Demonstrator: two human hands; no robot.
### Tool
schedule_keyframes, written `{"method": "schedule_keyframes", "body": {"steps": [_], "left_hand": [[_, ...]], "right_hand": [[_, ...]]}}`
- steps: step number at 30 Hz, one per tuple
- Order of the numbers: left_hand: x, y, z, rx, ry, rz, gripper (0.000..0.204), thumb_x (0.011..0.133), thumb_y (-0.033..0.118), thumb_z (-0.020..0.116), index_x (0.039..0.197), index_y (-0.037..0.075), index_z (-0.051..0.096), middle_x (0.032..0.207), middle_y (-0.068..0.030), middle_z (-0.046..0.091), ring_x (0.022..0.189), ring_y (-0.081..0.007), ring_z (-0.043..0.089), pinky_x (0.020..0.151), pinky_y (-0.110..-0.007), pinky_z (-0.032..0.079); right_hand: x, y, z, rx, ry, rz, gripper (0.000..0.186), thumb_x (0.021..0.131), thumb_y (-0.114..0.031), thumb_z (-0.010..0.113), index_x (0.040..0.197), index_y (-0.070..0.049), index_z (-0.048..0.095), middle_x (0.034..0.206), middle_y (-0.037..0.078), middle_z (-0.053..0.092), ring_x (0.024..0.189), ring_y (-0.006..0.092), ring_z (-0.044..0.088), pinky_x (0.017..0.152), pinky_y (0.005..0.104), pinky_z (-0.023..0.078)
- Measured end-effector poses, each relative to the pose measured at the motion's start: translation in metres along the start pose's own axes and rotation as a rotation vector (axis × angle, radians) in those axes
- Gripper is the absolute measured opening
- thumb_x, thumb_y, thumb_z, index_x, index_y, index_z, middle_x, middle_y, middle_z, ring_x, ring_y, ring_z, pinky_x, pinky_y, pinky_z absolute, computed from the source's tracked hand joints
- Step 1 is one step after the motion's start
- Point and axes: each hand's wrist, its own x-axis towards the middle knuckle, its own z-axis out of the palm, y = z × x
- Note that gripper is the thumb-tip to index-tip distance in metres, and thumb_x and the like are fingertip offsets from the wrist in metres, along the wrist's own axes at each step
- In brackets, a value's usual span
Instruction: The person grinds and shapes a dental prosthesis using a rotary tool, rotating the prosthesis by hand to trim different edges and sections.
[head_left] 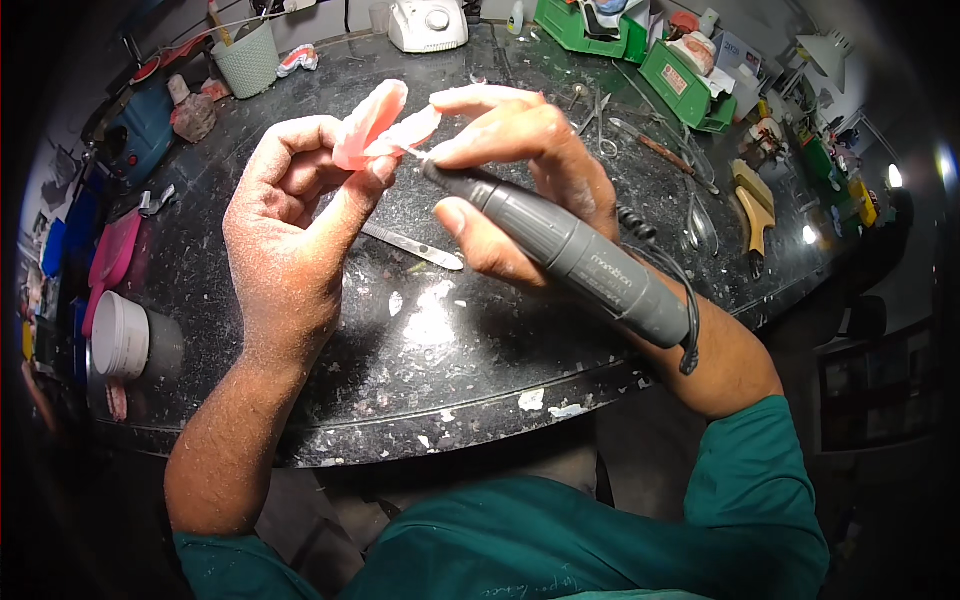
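My left hand [290, 210], dusted with pale powder, pinches a pink denture piece [372, 120] between thumb and fingers. My right hand [510, 150] grips a grey rotary handpiece [590, 265] with a coiled black cord, its thin bur pointing at the lower right part of the pink piece; whether it touches is too small to tell. The fingertips of my right hand are beside the piece. Below them on the black, dust-flecked worktop [430, 380] lies a metal scalpel handle [410, 245].
A white control box [428, 25], a woven cup [245, 62] and green bins [688, 88] line the back. Metal tools [605, 125] and a brush [755, 215] lie right. Pink plastic trays [110, 250] and a white tub [120, 335] are left.
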Motion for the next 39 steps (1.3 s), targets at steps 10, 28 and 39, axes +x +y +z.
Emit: {"method": "schedule_keyframes", "body": {"steps": [10, 28, 39], "left_hand": [[0.0005, -0.0011, -0.0009, 0.019, -0.014, -0.002, 0.025, 0.09, 0.0, 0.074, 0.11, 0.002, 0.06, 0.103, -0.0052, 0.07, 0.1, -0.0109, 0.066, 0.091, -0.025, 0.05], [0.0001, -0.0002, 0.0001, 0.019, -0.022, -0.035, 0.024, 0.09, 0.001, 0.074, 0.109, 0.003, 0.06, 0.103, -0.0051, 0.069, 0.101, -0.0105, 0.066, 0.09, -0.025, 0.051], [0.0008, -0.0027, -0.001, -0.002, -0.024, -0.002, 0.024, 0.09, 0.001, 0.074, 0.11, 0.002, 0.06, 0.104, -0.0055, 0.069, 0.102, -0.0114, 0.067, 0.09, -0.025, 0.051]], "right_hand": [[-0.0012, -0.0021, -0.0009, -0.009, -0.012, 0.031, 0.037, 0.076, 0.005, 0.073, 0.111, 0.001, 0.059, 0.107, 0.015, 0.064, 0.116, 0.0343, 0.062, 0.101, 0.0463, 0.047], [-0.0008, -0.0028, -0.0034, -0.027, -0.051, 0.029, 0.036, 0.078, 0.004, 0.071, 0.111, 0.001, 0.058, 0.106, 0.016, 0.064, 0.118, 0.0346, 0.062, 0.102, 0.0457, 0.048], [-0.0032, 0.0018, -0.0014, 0.04, -0.014, 0.044, 0.039, 0.077, 0.004, 0.073, 0.113, 0.0, 0.058, 0.105, 0.014, 0.065, 0.117, 0.0363, 0.062, 0.106, 0.0512, 0.046]]}}
